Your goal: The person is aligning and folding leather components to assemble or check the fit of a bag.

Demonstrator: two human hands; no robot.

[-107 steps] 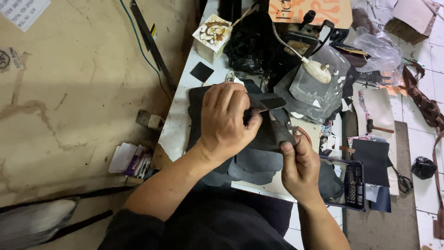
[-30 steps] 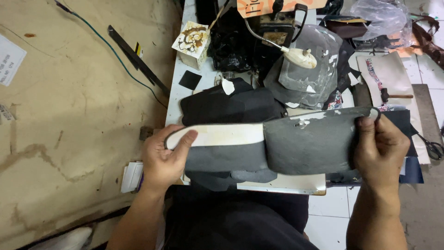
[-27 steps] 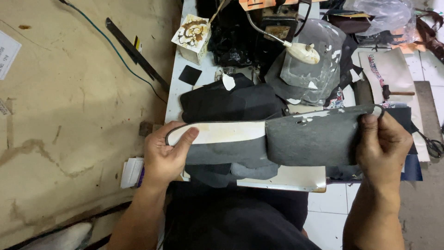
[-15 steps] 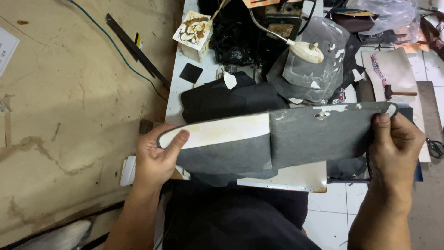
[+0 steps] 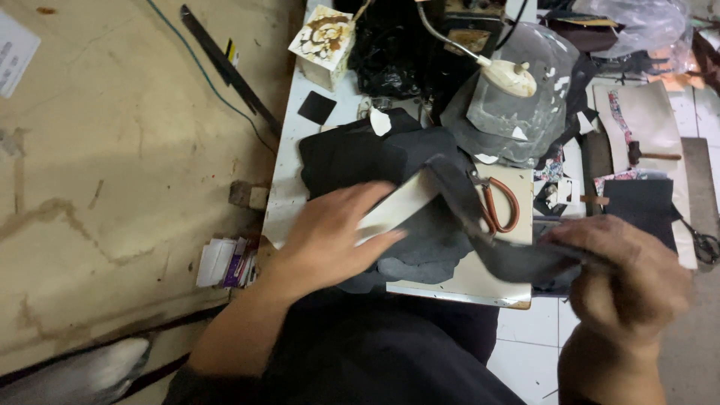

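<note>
The long grey strip (image 5: 480,217) with its cream end was no longer held flat and level as half a second before; it was twisted and angled down across the white table (image 5: 289,187). The left hand (image 5: 330,240) was laid flat over the cream end, pressed onto the dark fabric pile (image 5: 360,154) on the table. The right hand (image 5: 630,281), blurred, was closed around the strip's grey end, lower than before and past the table's near edge. The hands were well apart. Orange-handled scissors (image 5: 499,206), previously covered by the strip, were exposed on the table just behind it.
</note>
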